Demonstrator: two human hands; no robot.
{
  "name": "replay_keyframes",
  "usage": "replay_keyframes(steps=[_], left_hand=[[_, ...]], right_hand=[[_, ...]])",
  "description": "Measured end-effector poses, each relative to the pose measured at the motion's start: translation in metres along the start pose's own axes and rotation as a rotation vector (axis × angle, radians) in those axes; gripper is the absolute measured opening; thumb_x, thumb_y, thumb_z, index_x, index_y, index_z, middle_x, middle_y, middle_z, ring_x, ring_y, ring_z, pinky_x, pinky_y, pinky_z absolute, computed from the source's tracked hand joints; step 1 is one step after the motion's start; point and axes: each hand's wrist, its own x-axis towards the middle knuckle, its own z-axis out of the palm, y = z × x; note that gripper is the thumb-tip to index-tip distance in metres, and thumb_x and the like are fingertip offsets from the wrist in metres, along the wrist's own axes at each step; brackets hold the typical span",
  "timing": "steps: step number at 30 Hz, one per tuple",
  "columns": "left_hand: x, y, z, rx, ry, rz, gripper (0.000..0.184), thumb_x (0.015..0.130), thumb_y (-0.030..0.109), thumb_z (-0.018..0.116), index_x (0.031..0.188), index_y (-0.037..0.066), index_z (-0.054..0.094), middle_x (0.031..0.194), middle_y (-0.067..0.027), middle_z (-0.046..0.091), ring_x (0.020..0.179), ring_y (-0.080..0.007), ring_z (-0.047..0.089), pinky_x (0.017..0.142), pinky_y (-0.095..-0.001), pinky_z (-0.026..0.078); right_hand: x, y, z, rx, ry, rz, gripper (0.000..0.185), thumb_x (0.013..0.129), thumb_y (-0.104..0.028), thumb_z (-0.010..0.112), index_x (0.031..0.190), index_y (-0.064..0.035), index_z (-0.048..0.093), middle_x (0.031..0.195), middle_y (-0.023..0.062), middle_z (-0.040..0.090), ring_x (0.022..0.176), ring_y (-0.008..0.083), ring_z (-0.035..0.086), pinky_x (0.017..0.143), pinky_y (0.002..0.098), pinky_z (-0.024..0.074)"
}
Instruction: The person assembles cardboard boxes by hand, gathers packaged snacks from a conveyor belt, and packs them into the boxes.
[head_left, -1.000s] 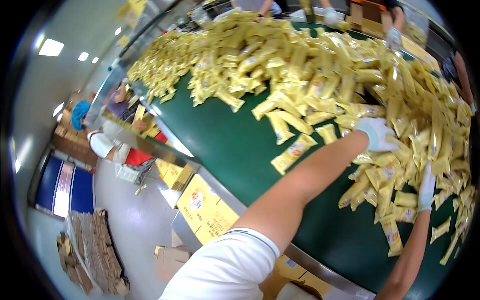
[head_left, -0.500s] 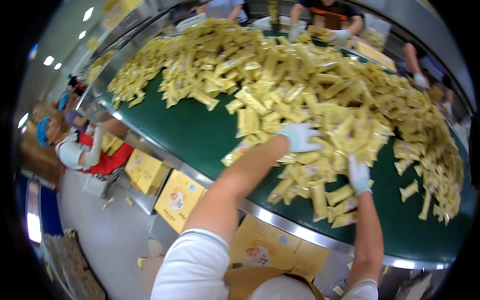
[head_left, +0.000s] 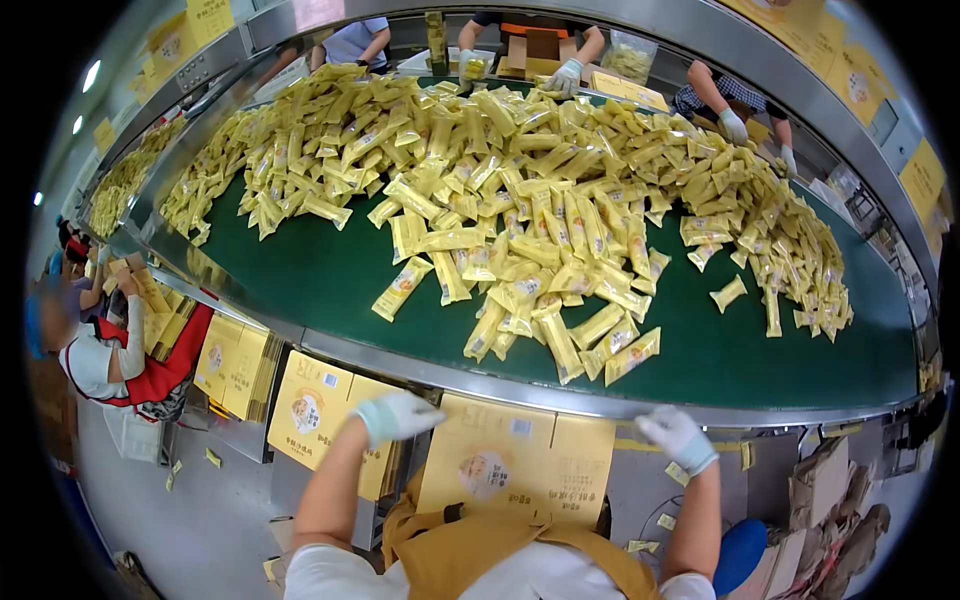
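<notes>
My left hand, in a white glove, hovers at the upper left edge of a flat yellow carton in front of my body. Its fingers stretch to the right, with nothing visible in them. To the right of that carton is my right hand, also gloved and open, just below the metal rim of the table. Beyond both hands, many yellow wrapped packets lie heaped on the green belt.
More flat cartons stand at the left. A co-worker in a red apron handles cartons farther left. Across the belt, other people's gloved hands work at the heap. Brown sacks and stray packets lie on the floor at right.
Both my hands have left the packet heap and come back toward my body, over the near table edge. My view has turned, and the carton before me shows more fully.
</notes>
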Motion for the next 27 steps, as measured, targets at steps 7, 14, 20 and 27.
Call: replay_keyframes(steps=[7,14,20,27], left_hand=[[0.067,-0.012,0.147,-0.463,0.529,-0.378,0.102,0.086,0.065,0.06,0.147,-0.012,0.032,0.132,-0.0361,0.057,0.125,-0.0439,0.057,0.104,-0.0439,0.046],[0.043,-0.014,0.155,-0.653,0.761,-0.11,0.078,0.092,0.049,0.064,0.143,-0.006,0.043,0.132,-0.0292,0.06,0.123,-0.0396,0.06,0.102,-0.0432,0.047],[-0.053,0.046,0.115,-1.386,0.615,0.583,0.064,0.109,0.045,0.029,0.134,-0.008,0.054,0.133,-0.0214,0.06,0.123,-0.0288,0.057,0.108,-0.0412,0.042],[-0.073,0.071,0.094,-0.71,-0.102,1.078,0.061,0.107,0.042,0.03,0.131,-0.003,0.064,0.146,-0.0252,0.051,0.139,-0.0386,0.045,0.119,-0.0455,0.026]], right_hand=[[0.043,0.069,0.16,0.267,0.31,0.364,0.112,0.088,-0.073,0.053,0.155,0.0098,0.018,0.153,0.0323,0.037,0.143,0.0401,0.039,0.116,0.039,0.033],[0.005,0.054,0.162,0.806,0.344,0.167,0.092,0.097,-0.058,0.052,0.16,-0.0022,0.014,0.158,0.0183,0.032,0.142,0.0283,0.038,0.116,0.0399,0.0325],[-0.057,0.024,0.124,0.863,0.701,-0.367,0.063,0.105,-0.046,0.041,0.148,-0.0007,0.037,0.144,0.0159,0.05,0.133,0.026,0.047,0.115,0.0392,0.033],[-0.055,0.019,0.092,0.856,0.919,-0.321,0.066,0.109,-0.048,0.032,0.156,-0.0015,0.029,0.156,0.0209,0.038,0.145,0.0294,0.036,0.12,0.0418,0.0271]])
